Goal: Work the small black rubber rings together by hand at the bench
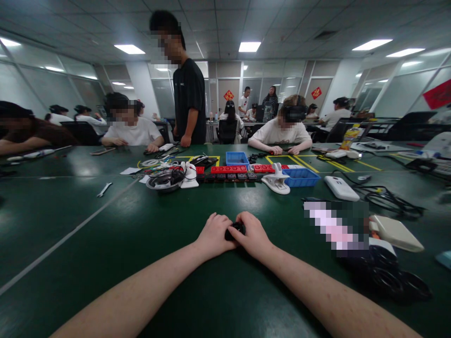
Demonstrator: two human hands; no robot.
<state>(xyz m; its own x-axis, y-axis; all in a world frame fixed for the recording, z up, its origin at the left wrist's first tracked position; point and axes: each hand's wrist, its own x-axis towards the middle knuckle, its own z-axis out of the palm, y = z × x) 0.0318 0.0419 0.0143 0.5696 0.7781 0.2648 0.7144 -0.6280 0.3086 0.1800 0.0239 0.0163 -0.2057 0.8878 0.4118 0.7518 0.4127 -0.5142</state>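
Note:
Both of my hands meet over the green table (pixel 158 263), around a small black round piece (pixel 237 230) that looks like a ring or a coil. My left hand (pixel 215 234) has its fingers curled against the left side of the piece. On the other side, my right hand (pixel 254 234) grips it between thumb and fingers. The fingers cover much of it, so its exact kind does not show. Several larger black rings (pixel 387 279) lie on the table near my right forearm.
A wrench (pixel 104 189) lies at left. Ahead are a bowl of cables (pixel 165 180), a red-and-black strip (pixel 229 176), a white clamp (pixel 276 180) and blue bins (pixel 301 176). At right are a white power bank (pixel 341 188) and black cables (pixel 391 199). People sit across the table; one stands.

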